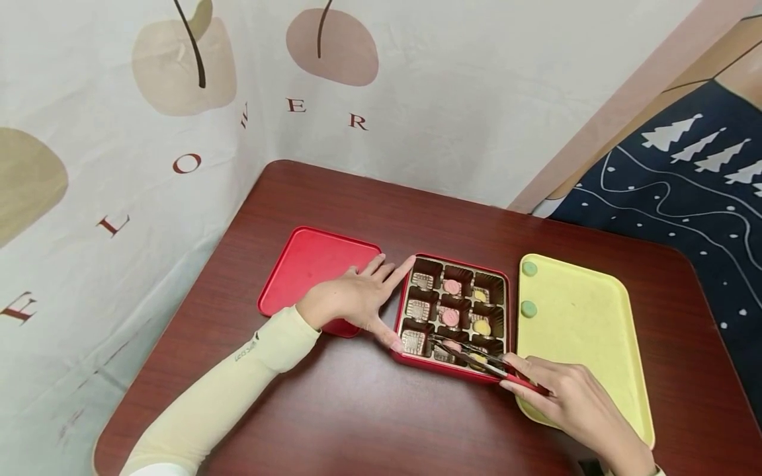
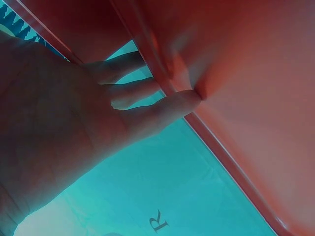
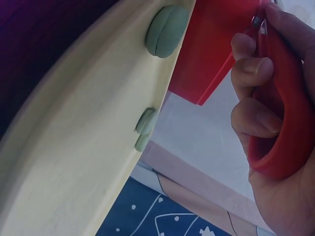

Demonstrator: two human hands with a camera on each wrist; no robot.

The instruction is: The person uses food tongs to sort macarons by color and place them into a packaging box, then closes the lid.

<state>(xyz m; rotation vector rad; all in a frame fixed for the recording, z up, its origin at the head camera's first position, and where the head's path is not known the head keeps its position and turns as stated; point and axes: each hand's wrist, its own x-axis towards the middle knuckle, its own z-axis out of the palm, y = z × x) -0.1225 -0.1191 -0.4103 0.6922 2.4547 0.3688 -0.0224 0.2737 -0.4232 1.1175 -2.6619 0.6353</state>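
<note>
My right hand [image 1: 568, 393] grips red-handled scissor tongs [image 3: 280, 147], its fingers curled through and around the loop handle. The dark tong arms reach over the front row of a red box [image 1: 452, 373] with a brown divided insert. Whether the tips hold anything cannot be made out. Pink macarons [image 1: 450, 317] sit in the insert's middle column and yellow macarons [image 1: 481, 327] in the right column. The left column shows bare ribbed bottoms. My left hand [image 1: 360, 297] is spread, thumb and index finger touching the box's left edge, the other fingers over a red lid [image 1: 321, 264].
Right of the box lies a yellow tray [image 1: 583, 344], with green macarons [image 1: 528, 309] near its left edge. Everything stands on a dark red-brown table [image 1: 357, 403]. Printed cloth [image 1: 446, 99] hangs behind the table and on its left.
</note>
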